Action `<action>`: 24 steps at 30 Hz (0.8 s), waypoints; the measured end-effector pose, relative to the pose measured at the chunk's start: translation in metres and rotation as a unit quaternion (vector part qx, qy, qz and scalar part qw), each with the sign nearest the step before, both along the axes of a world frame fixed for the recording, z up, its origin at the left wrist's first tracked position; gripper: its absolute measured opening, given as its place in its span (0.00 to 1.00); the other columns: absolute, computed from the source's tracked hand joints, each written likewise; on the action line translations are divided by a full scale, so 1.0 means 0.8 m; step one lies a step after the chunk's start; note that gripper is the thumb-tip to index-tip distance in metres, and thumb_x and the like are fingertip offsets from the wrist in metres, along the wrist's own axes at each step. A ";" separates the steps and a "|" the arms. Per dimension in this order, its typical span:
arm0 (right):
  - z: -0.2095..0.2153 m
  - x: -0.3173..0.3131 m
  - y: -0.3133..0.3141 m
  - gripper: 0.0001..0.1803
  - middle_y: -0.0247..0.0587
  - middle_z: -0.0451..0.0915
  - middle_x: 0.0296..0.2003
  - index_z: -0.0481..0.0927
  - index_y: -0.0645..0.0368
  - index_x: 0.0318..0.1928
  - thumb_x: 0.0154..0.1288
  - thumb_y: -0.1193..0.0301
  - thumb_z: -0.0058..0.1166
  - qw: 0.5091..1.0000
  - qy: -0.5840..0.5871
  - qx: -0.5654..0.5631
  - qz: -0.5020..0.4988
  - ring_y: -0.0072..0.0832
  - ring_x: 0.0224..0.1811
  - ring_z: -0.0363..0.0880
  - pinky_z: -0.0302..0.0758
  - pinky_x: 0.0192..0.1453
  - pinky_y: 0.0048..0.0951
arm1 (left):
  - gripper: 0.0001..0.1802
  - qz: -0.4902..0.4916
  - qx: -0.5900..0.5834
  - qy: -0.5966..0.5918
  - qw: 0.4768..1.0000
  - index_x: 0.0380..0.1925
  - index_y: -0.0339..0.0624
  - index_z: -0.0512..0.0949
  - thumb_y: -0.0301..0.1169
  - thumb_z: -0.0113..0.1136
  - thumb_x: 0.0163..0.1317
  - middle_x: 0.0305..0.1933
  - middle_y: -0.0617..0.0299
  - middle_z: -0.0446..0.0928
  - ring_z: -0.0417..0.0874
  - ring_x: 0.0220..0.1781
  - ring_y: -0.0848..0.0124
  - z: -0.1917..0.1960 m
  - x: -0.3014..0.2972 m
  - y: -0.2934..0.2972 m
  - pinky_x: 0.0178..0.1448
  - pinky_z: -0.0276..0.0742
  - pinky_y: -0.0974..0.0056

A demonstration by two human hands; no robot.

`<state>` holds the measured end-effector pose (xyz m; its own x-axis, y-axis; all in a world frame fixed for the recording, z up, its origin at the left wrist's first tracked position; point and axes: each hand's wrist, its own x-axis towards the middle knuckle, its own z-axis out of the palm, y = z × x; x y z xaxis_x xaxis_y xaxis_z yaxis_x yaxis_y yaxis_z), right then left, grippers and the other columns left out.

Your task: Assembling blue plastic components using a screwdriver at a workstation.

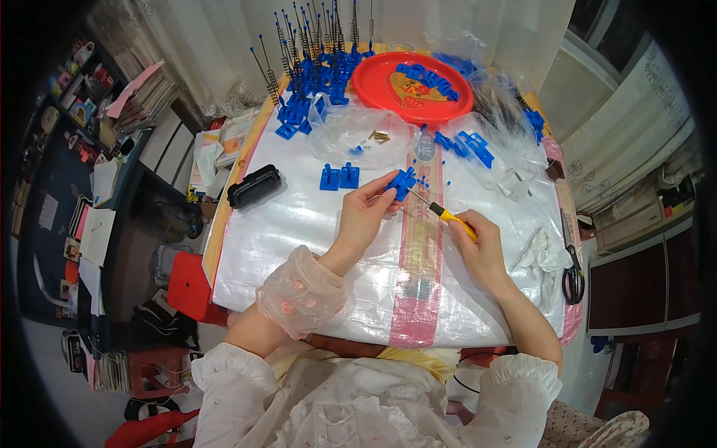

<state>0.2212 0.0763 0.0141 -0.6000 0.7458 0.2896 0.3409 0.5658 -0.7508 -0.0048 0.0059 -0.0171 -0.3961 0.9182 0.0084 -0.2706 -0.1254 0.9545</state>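
Observation:
Between the fingers of my left hand [366, 209] is a small blue plastic part [404, 184], held above the middle of the table. My right hand [480, 246] is closed round the yellow and black handle of a screwdriver [450, 216]. Its metal shaft points up and left, and the tip meets or nearly meets the blue part; which one I cannot tell. Two similar blue plastic parts [340, 177] lie side by side just left of my left hand. Tiny blue bits [426, 181] are scattered beyond the screwdriver.
A red tray [366, 89] holding blue pieces stands at the back. Blue parts with upright springs [317, 71] crowd the back left. Brass-coloured screws [379, 137] lie on a clear plastic bag [328, 138]. A black case [255, 187] lies left; scissors [573, 276] and crumpled tissue [544, 257] lie right.

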 end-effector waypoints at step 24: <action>0.013 0.003 -0.005 0.12 0.43 0.80 0.30 0.81 0.61 0.44 0.61 0.73 0.67 0.977 -0.039 0.207 -0.030 0.37 0.25 0.80 0.74 0.28 0.34 | 0.21 0.007 -0.015 -0.013 1.000 0.64 0.37 0.74 0.24 0.56 0.71 0.47 0.60 0.82 0.85 0.45 0.75 0.009 -0.001 -0.003 0.51 0.82 0.74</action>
